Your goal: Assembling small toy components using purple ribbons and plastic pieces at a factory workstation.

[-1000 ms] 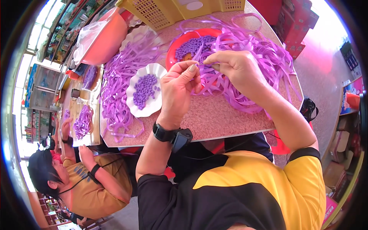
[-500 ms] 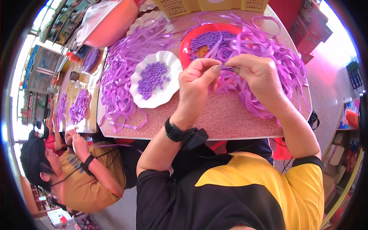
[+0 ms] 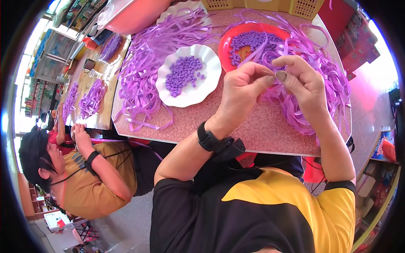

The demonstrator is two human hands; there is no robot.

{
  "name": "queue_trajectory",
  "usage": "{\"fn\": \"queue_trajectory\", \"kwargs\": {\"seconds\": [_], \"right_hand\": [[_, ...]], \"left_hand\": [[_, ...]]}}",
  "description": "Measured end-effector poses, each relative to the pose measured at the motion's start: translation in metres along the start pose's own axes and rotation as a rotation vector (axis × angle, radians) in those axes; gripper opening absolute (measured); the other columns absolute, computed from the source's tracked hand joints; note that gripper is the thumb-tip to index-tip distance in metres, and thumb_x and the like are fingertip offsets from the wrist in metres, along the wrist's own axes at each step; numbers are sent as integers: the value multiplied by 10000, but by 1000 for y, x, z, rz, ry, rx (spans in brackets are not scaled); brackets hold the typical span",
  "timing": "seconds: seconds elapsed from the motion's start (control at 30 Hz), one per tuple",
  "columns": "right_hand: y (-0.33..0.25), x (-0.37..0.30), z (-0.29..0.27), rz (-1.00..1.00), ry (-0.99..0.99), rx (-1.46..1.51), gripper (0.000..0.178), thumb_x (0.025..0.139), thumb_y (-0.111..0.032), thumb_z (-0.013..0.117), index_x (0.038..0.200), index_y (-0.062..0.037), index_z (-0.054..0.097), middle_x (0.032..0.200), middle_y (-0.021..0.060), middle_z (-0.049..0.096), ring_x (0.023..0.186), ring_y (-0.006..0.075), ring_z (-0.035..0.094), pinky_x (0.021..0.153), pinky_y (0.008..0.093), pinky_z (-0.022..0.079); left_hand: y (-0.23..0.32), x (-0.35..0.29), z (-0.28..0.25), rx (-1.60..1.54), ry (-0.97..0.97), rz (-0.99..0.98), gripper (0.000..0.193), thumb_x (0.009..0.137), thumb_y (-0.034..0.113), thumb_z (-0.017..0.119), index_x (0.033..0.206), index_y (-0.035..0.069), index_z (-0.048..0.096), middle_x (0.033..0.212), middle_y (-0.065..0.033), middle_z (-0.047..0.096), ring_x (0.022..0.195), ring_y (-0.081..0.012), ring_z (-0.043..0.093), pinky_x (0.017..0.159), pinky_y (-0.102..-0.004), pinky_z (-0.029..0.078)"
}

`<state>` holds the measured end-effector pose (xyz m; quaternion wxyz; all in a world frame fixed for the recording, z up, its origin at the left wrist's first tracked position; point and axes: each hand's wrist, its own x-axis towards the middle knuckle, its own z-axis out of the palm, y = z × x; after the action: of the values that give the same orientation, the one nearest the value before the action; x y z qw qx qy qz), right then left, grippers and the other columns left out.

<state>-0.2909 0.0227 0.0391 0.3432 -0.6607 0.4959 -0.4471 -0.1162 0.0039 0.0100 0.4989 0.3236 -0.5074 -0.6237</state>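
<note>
My left hand (image 3: 243,86) is raised over the table with thumb and index finger pinched on what looks like the end of a thin purple ribbon. Close against its fingertips is my right hand (image 3: 306,84), its fingers curled in and the thumb near the left thumb; whatever small thing it holds is hidden. Beyond my hands lies a red plate (image 3: 226,46) with purple beads (image 3: 253,40) and ribbon across it. A pile of purple ribbons (image 3: 333,92) spreads under and around my right hand. To the left stands a white scalloped plate (image 3: 211,67) holding more purple beads (image 3: 183,74).
Another ribbon pile (image 3: 141,80) covers the table's left side. At the back are a yellow basket (image 3: 270,5) and a large pink tub (image 3: 139,14). A co-worker (image 3: 97,177) sits at left beside a wooden table (image 3: 103,111) with purple ribbons.
My view has shifted, so the table items appear further right. My fingertips, which met around a purple strand, are now slightly apart, with the right index finger lifted.
</note>
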Motion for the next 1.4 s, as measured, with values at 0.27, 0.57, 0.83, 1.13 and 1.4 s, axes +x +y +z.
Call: {"fn": "queue_trajectory", "kwargs": {"seconds": [0.27, 0.57, 0.83, 1.13, 1.4], "right_hand": [[15, 3, -9, -216, 102, -73, 115, 896, 12, 595, 979, 9, 675, 751, -22, 596, 657, 34, 495, 621, 194, 423], [11, -1, -7, -283, 45, -33, 98, 887, 25, 601, 963, 18, 662, 767, 8, 640, 696, 49, 550, 641, 203, 448], [8, -2, -10, -306, 58, -43, 77, 891, 18, 608, 950, 21, 658, 780, 24, 661, 714, 58, 576, 654, 207, 462], [9, -2, -12, -306, 33, -43, 54, 886, 14, 628, 932, 26, 654, 811, 49, 684, 759, 93, 632, 697, 228, 505], [12, -1, -11, -274, 7, -65, 52, 891, 8, 628, 932, 22, 657, 814, 53, 684, 768, 99, 637, 696, 232, 506]], "left_hand": [[25, 4, -81, 998, 107, 370, 119, 752, 14, 714, 870, 15, 698, 795, -121, 626, 721, -237, 624, 645, -329, 485], [15, 6, -127, 1417, 125, 274, 127, 717, 79, 735, 827, 23, 704, 841, -137, 638, 786, -323, 630, 732, -415, 489], [8, 6, -136, 1322, 109, 249, 99, 751, 0, 699, 845, -24, 684, 836, -107, 645, 747, -191, 636, 670, -308, 490], [17, 5, -114, 1143, 166, 228, 82, 772, -16, 668, 851, -15, 691, 728, -30, 655, 648, -115, 597, 622, -267, 483], [16, 11, -101, 792, 263, 61, 100, 824, -13, 693, 923, -19, 706, 757, -28, 667, 536, -45, 521, 486, -187, 409]]}}
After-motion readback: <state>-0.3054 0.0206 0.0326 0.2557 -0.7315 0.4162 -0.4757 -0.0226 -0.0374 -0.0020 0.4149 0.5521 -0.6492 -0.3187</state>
